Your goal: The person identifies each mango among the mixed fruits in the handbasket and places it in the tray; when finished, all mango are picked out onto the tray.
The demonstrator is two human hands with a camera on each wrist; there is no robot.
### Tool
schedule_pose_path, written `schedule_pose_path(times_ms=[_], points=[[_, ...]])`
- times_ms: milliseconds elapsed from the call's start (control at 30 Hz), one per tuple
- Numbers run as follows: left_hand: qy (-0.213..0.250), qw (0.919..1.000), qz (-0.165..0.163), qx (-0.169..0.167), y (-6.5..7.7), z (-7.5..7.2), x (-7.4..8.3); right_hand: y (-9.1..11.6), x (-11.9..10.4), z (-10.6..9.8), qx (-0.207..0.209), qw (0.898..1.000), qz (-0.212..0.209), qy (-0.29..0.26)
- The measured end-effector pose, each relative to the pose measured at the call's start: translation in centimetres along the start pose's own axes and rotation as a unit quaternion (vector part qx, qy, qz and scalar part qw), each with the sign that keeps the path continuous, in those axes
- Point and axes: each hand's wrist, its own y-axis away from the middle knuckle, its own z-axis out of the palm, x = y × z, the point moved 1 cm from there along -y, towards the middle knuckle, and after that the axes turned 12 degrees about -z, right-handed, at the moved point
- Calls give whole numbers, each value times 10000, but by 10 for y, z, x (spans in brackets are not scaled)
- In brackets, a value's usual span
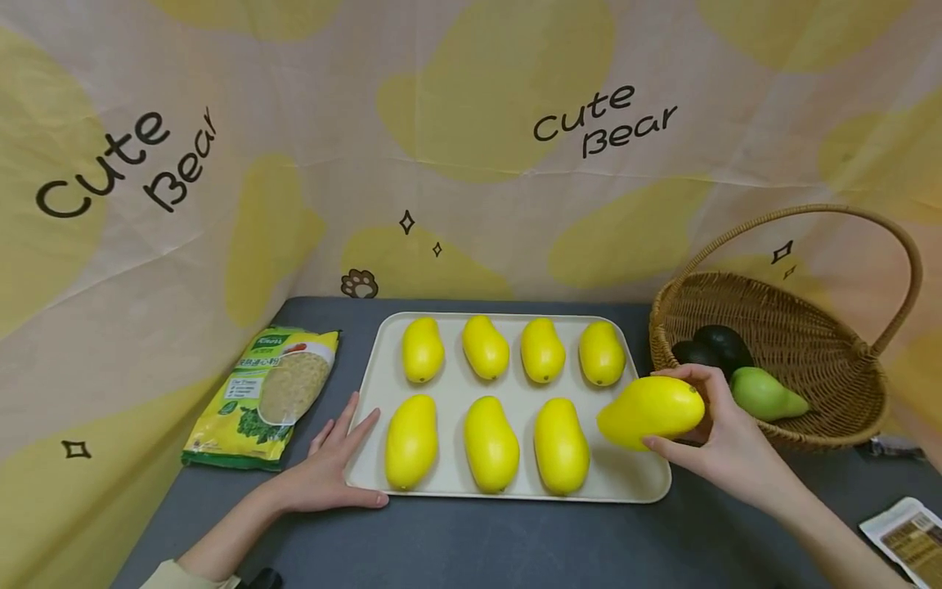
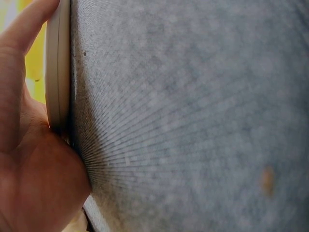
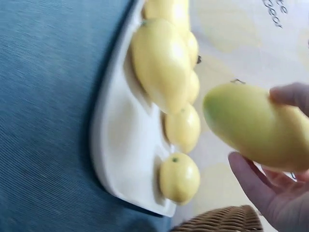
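Note:
My right hand (image 1: 724, 438) grips a yellow mango (image 1: 651, 411) between thumb and fingers, held on its side above the front right of the cream tray (image 1: 611, 487). In the right wrist view the same mango (image 3: 258, 125) hangs apart from the tray's surface. Several mangoes (image 1: 542, 350) stand in the tray's back row, and three more (image 1: 562, 446) in the front row. At the tray's front left corner, my left hand (image 1: 331, 470) rests with fingers spread, the thumb along the front edge. The left wrist view shows the tray's rim (image 2: 58, 72) against this hand.
Right of the tray, a wicker basket (image 1: 817, 327) with a tall handle holds dark avocados (image 1: 724, 348) and a green pear (image 1: 765, 393). A yellow-green food bag (image 1: 257, 397) lies to the left. A brown and white packet (image 1: 912, 540) is at the near right. Patterned cloth hangs behind.

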Motion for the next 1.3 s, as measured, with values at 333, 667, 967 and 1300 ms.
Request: schedule_pose_path(times_ms=[333,667,967,1300], points=[[-36,10000,-4,11,0,0,-1,16,18,26,475,9823,43,1813],[-32,10000,-29,17,-1,0,-1,23,33,39,311,9865,450,1543],[17,10000,12,3,0,1,-1,28,35,40,144,9872,765,1395],[-33,10000,-37,-8,0,0,-1,32,38,40,-300,9825,687,1702]])
